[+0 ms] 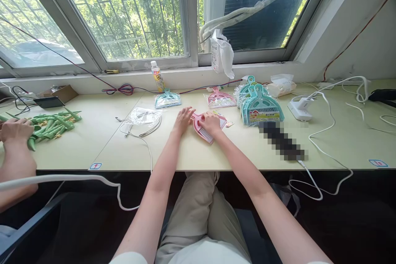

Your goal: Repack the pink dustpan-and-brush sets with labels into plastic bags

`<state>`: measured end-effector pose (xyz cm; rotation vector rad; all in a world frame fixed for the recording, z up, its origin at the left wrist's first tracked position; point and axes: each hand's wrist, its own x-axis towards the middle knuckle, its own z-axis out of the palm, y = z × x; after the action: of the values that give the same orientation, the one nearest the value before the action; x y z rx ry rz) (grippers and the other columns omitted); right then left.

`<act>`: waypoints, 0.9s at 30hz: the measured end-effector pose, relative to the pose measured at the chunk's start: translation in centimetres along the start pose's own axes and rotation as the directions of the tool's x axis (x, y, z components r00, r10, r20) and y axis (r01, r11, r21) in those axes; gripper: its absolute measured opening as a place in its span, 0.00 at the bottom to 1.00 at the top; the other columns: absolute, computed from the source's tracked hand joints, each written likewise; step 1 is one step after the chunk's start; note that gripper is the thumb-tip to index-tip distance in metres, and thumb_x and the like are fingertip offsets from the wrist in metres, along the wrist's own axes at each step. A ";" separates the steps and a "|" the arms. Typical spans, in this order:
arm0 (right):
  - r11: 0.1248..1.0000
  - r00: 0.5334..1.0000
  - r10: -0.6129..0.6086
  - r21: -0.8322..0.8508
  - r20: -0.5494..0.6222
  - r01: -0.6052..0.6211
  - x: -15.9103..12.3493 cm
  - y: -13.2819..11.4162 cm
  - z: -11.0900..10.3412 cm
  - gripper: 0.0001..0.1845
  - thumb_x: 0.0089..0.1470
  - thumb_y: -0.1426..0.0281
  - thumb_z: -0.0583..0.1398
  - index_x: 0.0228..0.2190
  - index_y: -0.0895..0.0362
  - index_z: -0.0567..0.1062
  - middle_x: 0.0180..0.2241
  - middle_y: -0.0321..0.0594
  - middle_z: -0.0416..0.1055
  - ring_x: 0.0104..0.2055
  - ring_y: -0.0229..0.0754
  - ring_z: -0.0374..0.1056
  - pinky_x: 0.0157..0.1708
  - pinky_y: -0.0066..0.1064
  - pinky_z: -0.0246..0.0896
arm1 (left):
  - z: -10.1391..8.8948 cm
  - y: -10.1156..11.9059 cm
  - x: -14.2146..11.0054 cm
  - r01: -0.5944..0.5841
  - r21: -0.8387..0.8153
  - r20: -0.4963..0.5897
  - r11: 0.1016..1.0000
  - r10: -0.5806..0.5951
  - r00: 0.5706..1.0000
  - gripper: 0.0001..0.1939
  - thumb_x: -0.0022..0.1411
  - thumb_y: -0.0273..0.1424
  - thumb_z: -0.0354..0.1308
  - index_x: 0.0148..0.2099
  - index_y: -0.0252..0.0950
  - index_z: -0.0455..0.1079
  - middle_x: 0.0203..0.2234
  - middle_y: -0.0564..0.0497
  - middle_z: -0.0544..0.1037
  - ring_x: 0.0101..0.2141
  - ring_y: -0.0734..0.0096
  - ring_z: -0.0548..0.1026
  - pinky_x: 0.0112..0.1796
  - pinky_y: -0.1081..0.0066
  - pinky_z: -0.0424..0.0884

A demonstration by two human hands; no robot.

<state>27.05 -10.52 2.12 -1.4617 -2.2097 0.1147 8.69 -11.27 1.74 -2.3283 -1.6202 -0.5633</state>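
Note:
A pink mini dustpan-and-brush set [204, 131] lies on the pale green table [93, 132] in front of me. My left hand [183, 120] rests at its left end, fingers stretched out on the pink handle part. My right hand [210, 123] lies on top of the set, fingers curled down over it. Behind them stand a bagged teal set [167, 99], a bagged pink set [220, 99] and a stack of teal sets in plastic [260, 107].
An empty clear bag [142, 116] lies left of my hands. A bottle [158, 76] and a white bag [221, 54] stand at the window sill. White cables and a charger [300, 109] lie on the right. At far left, another person's hand [15, 130] holds green pieces [52, 126].

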 end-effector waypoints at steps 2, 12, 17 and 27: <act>0.999 1.000 0.009 0.031 0.000 -0.009 0.0 0.0 0.2 0.09 0.60 0.66 0.59 0.38 0.57 0.78 0.44 0.48 0.77 0.49 0.51 0.70 0.47 0.37 0.61 | 0.4 0.3 0.3 -0.092 0.031 0.064 0.995 0.090 0.994 0.19 0.67 0.20 0.49 0.57 0.35 0.69 0.55 0.39 0.73 0.56 0.57 0.69 0.55 0.60 0.67; 0.992 0.998 0.030 0.119 0.060 -0.037 0.5 0.4 -0.1 0.09 0.60 0.66 0.60 0.34 0.56 0.80 0.44 0.45 0.78 0.45 0.46 0.72 0.40 0.32 0.63 | 0.8 0.7 0.2 -0.067 0.107 0.205 0.992 0.044 0.978 0.18 0.70 0.21 0.46 0.56 0.31 0.71 0.52 0.35 0.75 0.48 0.59 0.77 0.43 0.65 0.73; 0.996 0.996 0.025 0.079 0.081 -0.032 0.7 0.3 -0.2 0.10 0.59 0.66 0.60 0.36 0.56 0.81 0.45 0.45 0.78 0.44 0.47 0.73 0.38 0.32 0.63 | 0.9 0.9 0.2 -0.066 0.129 0.231 0.989 0.035 0.972 0.17 0.70 0.22 0.47 0.56 0.30 0.71 0.51 0.33 0.76 0.48 0.58 0.78 0.42 0.66 0.73; 0.991 0.992 0.029 0.124 0.123 -0.044 1.0 0.8 -0.1 0.08 0.55 0.66 0.62 0.34 0.56 0.80 0.43 0.42 0.79 0.44 0.46 0.74 0.38 0.31 0.61 | 1.2 0.7 -0.1 -0.069 0.045 0.200 0.997 0.058 0.978 0.16 0.68 0.20 0.48 0.50 0.32 0.75 0.45 0.36 0.79 0.48 0.56 0.77 0.46 0.62 0.74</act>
<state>27.49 -9.27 2.28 -1.4602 -2.2268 0.3583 9.57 -11.09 0.69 -2.4550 -1.6143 -0.2792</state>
